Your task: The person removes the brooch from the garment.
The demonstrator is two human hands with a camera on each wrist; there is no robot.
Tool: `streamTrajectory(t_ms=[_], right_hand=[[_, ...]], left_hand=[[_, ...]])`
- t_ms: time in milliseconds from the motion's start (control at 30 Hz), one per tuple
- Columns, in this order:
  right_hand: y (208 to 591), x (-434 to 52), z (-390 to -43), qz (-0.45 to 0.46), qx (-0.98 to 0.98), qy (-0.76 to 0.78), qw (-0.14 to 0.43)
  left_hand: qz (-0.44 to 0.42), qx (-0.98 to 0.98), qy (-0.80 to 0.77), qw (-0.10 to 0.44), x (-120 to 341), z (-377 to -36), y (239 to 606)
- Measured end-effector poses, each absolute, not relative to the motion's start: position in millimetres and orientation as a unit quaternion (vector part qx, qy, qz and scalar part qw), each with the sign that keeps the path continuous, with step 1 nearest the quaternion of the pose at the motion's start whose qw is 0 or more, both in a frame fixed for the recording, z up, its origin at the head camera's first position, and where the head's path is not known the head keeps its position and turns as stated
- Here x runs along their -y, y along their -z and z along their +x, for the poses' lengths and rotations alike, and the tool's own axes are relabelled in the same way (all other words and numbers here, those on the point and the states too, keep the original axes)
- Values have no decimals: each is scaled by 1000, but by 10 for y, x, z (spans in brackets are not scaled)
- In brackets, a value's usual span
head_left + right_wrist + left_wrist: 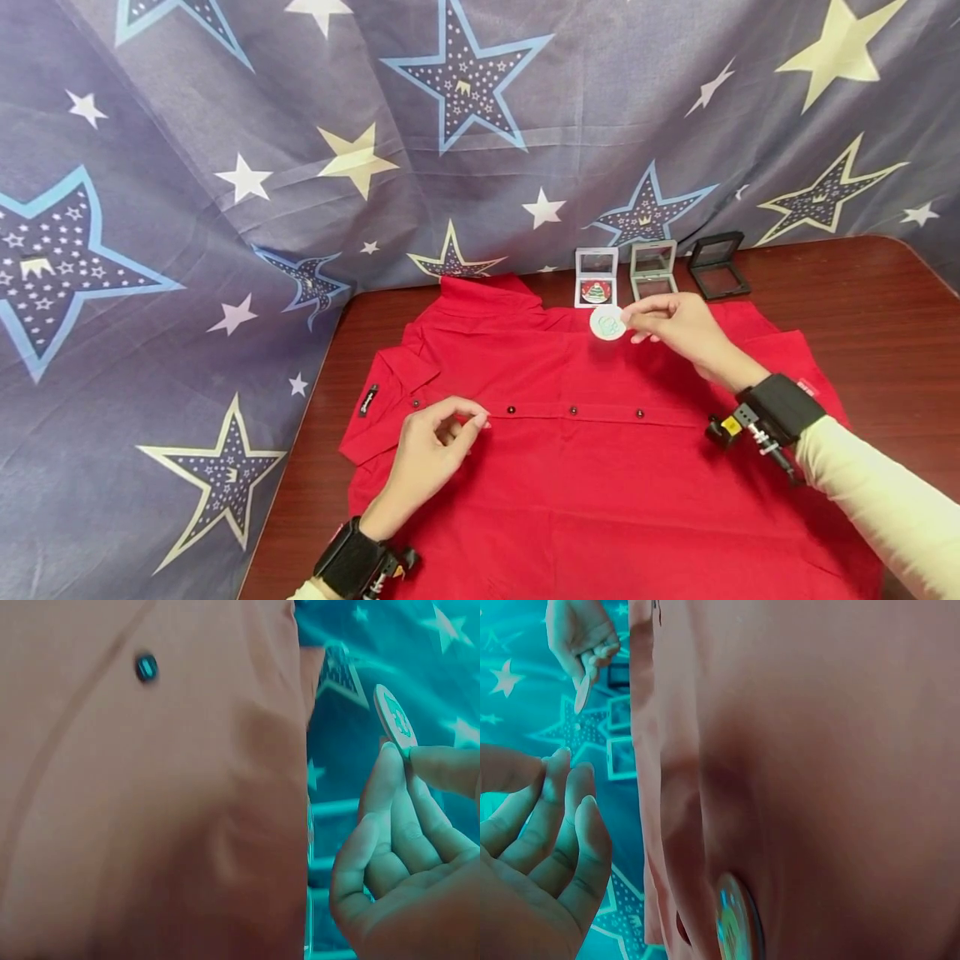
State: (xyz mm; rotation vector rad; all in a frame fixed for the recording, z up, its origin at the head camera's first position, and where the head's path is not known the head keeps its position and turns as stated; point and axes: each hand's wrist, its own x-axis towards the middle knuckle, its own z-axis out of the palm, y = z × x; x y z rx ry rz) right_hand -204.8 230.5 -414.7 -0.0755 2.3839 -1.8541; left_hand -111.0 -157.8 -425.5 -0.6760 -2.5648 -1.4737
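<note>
My right hand [678, 329] pinches a small white round disc [607, 323] by its edge, between thumb and fingertips. The disc has a light green line design and is held up over the collar end of a red shirt [600, 475]. In the right wrist view the disc [395, 716] stands tilted, its printed side partly visible. My left hand [435, 454] hovers over the shirt near its button row, thumb and index tips close together. From the left wrist view, the other fingers [589, 840] curl loosely, and nothing shows between them.
Behind the shirt stand three small hinged cases with lids raised: a white one [596, 297] holding a Christmas tree disc, a grey-green one [653, 254] and a black one [717, 275]. A star-patterned cloth [300, 125] hangs behind the brown table [885, 333].
</note>
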Motion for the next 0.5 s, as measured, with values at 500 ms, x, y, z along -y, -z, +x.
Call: streamTrajectory(t_ms=[500], right_hand=[[4338, -2707, -2472, 46, -838, 543, -10]], left_hand=[[-203, 860, 461, 81, 1804, -1090, 4240]])
